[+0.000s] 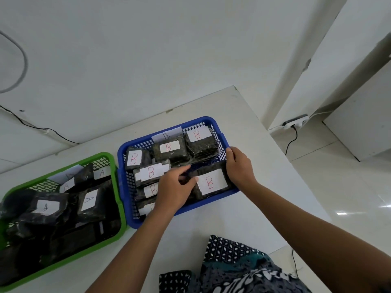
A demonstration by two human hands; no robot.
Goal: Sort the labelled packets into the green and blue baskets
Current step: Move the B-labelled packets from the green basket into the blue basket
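A blue basket [127,199] on the white table holds several dark packets with white labels marked B. At its front right corner lies one large B packet [210,182]. My left hand [174,190] pinches that packet's left edge, and my right hand [239,166] grips its right edge by the basket's rim. To the left stands a green basket [117,227] filled with dark packets labelled A [88,200].
The white table [222,218] ends at its right edge, with tiled floor beyond. A power strip [296,121] and black cable lie on the floor by the wall. Patterned cloth [232,269] covers my lap at the bottom.
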